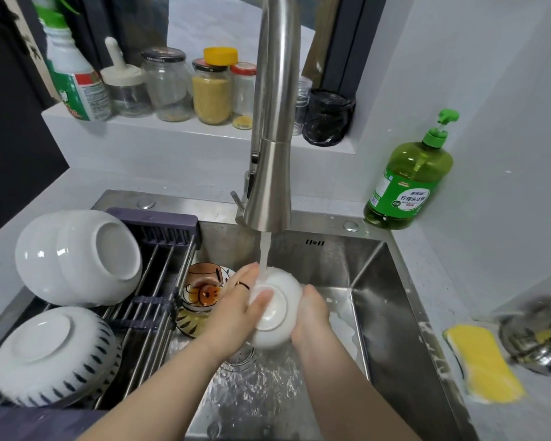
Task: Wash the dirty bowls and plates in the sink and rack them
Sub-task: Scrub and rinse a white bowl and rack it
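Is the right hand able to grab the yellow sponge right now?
Probably, once it lets go: the right hand holds the bowl, but the sponge lies open on the counter on its side, nothing between.

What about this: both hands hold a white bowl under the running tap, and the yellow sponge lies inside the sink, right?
No. The head view shows the yellow sponge on the counter beside the sink, not inside it. The left hand and right hand hold the white bowl under the running tap.
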{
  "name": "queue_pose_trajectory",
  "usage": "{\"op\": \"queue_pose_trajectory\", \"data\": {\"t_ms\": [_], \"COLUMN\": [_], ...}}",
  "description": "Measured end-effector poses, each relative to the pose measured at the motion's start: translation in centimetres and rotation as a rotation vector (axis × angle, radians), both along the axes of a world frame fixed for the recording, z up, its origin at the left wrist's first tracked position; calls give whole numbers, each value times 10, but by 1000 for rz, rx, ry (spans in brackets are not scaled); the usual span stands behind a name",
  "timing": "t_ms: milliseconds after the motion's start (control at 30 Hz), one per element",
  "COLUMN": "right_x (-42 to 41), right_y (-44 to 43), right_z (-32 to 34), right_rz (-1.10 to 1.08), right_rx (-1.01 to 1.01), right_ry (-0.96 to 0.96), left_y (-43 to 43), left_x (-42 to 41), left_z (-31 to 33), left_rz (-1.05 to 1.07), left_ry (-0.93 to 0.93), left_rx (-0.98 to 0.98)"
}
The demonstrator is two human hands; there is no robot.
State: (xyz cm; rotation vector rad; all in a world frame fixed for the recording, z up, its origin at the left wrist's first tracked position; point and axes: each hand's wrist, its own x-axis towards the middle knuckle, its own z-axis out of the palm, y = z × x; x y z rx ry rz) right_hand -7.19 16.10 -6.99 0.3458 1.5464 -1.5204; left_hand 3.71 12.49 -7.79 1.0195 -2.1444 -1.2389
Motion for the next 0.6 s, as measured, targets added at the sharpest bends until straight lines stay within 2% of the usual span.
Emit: {"op": "queue_pose_trajectory", "data": {"t_ms": [100, 200, 333, 400, 533, 600], "right_x": [1, 0, 9, 10, 5, 9], "right_y": [-1, 3, 2, 1, 7, 9], "right_z": [-3, -2, 9, 11, 9, 8], "right_rz": [13, -23, -15, 7, -2, 1], "right_rx": [-7, 38, -36, -35, 44, 24], "right_ry": [-36, -7, -69, -72, 24, 19], "left_y": [-1, -5, -7, -4, -2, -2], "left_x": [-1, 2, 4, 4, 9, 11], "left_z": [3, 7, 2, 2, -6, -8], "left_rz": [-18, -169, -28, 33, -89, -88], "left_ry": [22, -94, 2, -13, -88, -52], "left_rx": [5, -38, -55, -69, -30, -27]}}
